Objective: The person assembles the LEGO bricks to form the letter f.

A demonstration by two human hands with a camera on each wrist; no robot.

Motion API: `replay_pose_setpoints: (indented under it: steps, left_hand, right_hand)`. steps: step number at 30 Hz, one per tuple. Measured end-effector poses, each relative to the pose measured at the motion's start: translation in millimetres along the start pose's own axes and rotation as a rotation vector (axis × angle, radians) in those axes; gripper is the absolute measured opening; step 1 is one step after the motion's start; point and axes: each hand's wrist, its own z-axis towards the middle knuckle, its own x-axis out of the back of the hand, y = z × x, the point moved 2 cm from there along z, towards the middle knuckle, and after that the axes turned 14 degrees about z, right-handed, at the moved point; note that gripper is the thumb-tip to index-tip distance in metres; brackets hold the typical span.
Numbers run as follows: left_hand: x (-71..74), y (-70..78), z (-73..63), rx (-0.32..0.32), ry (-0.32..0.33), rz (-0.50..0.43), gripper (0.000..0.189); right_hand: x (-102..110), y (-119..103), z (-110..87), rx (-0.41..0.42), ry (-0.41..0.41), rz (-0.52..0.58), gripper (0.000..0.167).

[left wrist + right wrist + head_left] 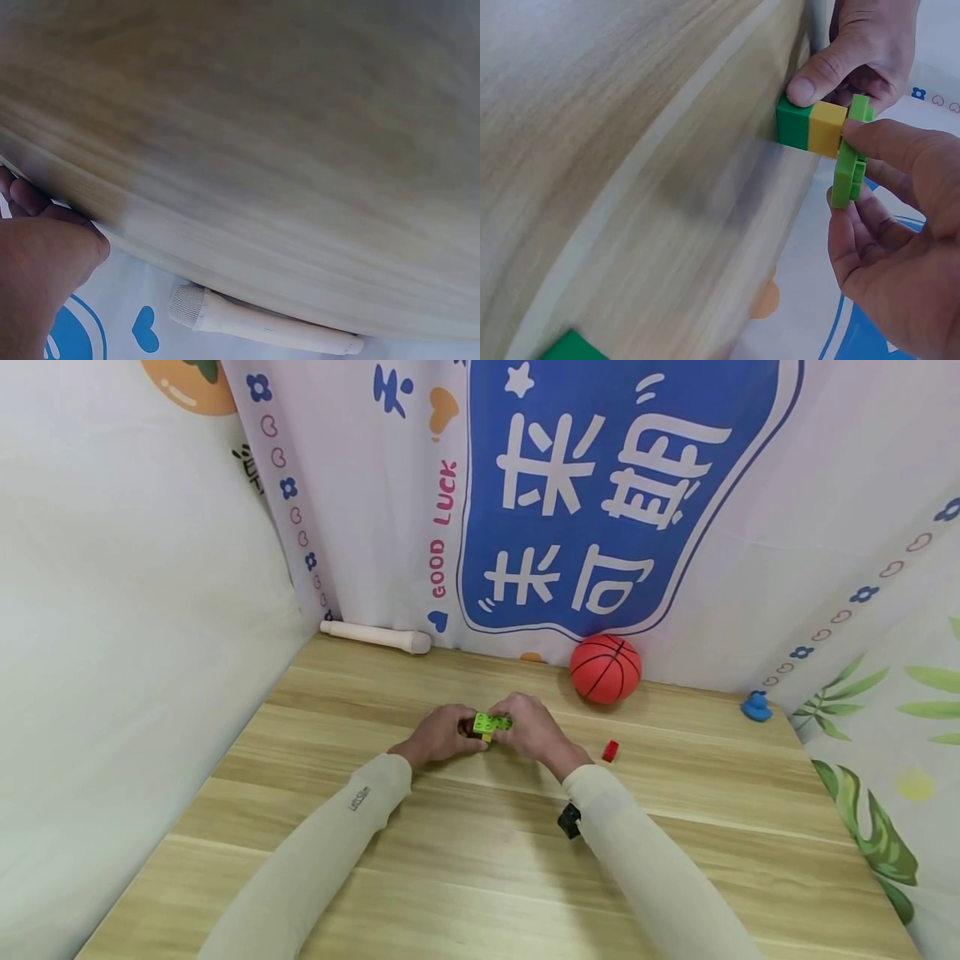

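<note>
A small stack of toy building blocks stands between both hands near the middle of the table. In the right wrist view it shows a dark green block (795, 124), a yellow block (827, 129) and a studded lime-green plate block (845, 176), joined in a row. My left hand (442, 732) grips the dark green end, its thumb pressed on that block. Facing it, my right hand (528, 724) pinches the lime-green block between thumb and fingers. Only part of the left hand (52, 251) appears in the left wrist view, with the blocks out of sight there.
A red block (611, 750) lies right of the hands. Behind are a red basketball (606, 669) and a white microphone (375, 635); a blue duck (757, 707) sits far right. Another green block (574, 348) shows at the right wrist view's lower edge. Printed cloth walls enclose the wooden table (465, 877).
</note>
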Motion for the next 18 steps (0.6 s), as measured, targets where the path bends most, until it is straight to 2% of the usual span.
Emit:
replay_pose_setpoints:
  steps: [6, 18]
  left_hand:
    - [-0.5, 0.2, -1.6, -0.022, 0.012, 0.022, 0.027]
    - [-0.2, 1.7, -2.9, -0.021, 0.016, 0.018, 0.024]
  right_hand:
    - [-1.9, 2.6, 0.6, -0.003, -0.011, -0.005, 0.029]
    - [-0.6, 2.1, 0.4, -0.002, -0.012, 0.015, 0.029]
